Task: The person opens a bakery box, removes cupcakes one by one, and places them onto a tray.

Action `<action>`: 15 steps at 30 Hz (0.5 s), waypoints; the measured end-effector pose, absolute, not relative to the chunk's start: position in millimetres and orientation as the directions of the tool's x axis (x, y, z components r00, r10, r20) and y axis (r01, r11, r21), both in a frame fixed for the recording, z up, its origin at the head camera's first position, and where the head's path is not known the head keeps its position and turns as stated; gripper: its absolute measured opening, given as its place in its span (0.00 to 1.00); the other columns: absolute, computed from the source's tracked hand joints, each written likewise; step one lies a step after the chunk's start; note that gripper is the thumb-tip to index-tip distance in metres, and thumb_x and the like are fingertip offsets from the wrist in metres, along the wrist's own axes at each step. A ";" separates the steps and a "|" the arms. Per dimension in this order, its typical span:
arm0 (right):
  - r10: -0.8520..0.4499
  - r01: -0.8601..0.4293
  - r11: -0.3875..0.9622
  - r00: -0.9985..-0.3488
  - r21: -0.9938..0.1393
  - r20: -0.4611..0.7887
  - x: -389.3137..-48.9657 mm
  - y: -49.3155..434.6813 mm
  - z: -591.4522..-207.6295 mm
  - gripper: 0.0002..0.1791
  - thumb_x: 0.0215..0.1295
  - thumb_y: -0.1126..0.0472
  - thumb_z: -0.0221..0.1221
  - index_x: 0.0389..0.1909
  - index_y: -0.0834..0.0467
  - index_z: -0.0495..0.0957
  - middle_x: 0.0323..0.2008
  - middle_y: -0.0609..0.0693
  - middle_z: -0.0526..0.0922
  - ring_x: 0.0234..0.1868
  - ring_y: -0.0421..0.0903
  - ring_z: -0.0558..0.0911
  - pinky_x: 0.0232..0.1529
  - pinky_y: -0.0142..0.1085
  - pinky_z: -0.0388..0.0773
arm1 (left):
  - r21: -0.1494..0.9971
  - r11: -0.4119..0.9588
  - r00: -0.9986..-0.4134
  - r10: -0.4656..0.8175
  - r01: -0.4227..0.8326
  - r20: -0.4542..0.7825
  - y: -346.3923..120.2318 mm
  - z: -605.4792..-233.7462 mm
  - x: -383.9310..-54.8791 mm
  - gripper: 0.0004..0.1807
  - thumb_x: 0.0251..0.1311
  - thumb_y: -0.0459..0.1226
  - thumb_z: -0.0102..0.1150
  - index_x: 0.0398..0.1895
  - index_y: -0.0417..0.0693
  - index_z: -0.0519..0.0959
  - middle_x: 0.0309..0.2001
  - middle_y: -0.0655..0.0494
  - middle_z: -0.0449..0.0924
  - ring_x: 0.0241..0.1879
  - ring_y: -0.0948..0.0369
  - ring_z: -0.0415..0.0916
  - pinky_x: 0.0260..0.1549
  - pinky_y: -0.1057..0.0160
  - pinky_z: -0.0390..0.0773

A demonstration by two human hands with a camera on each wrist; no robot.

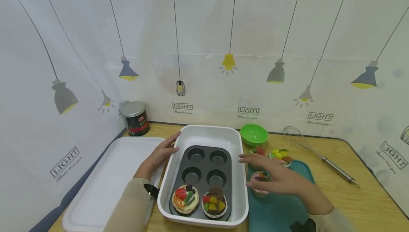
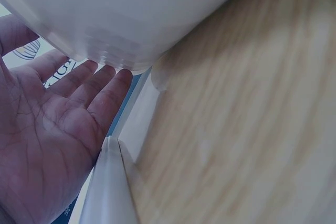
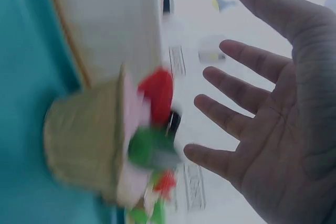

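A deep white rectangular tub (image 1: 209, 136) holds a dark muffin pan (image 1: 205, 166). In the pan's two near cups sit fruit-topped toy tarts: one with strawberry and orange (image 1: 185, 200), one with brown topping and yellow chunks (image 1: 214, 205). My left hand (image 1: 159, 157) rests its straight fingers along the tub's left side; the left wrist view shows the fingertips against the tub's outer wall (image 2: 131, 24). My right hand (image 1: 281, 177) is spread with nothing in it, beside the tub's right rim and over several tarts, including a pink-topped one (image 3: 86, 140).
A teal tray (image 1: 274, 212) lies to the right under the tarts. A white lid-like tray (image 1: 102, 182) is on the left, with a black tin (image 1: 135, 120) behind it. A green bowl (image 1: 254, 135) and a whisk (image 1: 335, 168) lie toward the back right, before a printed curtain.
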State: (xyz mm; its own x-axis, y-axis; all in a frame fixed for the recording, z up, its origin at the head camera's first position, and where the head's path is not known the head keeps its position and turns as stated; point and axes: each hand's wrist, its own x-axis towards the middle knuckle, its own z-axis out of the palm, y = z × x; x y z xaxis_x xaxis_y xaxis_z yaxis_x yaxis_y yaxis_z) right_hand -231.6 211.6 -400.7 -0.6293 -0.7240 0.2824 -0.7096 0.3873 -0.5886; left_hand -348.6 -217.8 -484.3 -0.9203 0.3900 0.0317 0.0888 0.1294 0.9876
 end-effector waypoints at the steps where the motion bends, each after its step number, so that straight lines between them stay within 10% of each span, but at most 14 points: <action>1: -0.732 -0.704 0.386 -0.627 -0.597 0.266 -231.4 205.1 -398.8 0.33 0.67 0.52 0.66 0.71 0.48 0.68 0.71 0.50 0.69 0.69 0.48 0.70 0.57 0.43 0.78 | 0.987 0.128 -0.918 0.394 0.092 0.035 -217.8 -484.4 -348.6 0.37 0.70 0.37 0.52 0.80 0.60 0.55 0.80 0.54 0.48 0.76 0.45 0.52 0.68 0.41 0.60; 15: -0.841 -0.712 0.332 -0.521 -0.619 0.148 -231.7 116.1 -396.7 0.31 0.68 0.40 0.61 0.70 0.38 0.66 0.71 0.40 0.68 0.70 0.42 0.68 0.66 0.47 0.70 | 0.988 0.141 -0.928 0.373 0.066 0.009 -217.3 -481.8 -346.0 0.37 0.69 0.39 0.54 0.80 0.64 0.57 0.80 0.58 0.50 0.76 0.47 0.53 0.69 0.40 0.58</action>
State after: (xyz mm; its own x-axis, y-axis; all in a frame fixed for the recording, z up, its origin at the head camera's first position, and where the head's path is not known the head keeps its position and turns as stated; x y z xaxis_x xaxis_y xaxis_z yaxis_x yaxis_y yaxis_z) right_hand -231.7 116.1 -396.7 -0.5208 -0.8407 0.1479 -0.7120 0.3322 -0.6186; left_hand -346.0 -217.3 -481.8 -0.9278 0.3730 0.0092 0.0664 0.1408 0.9878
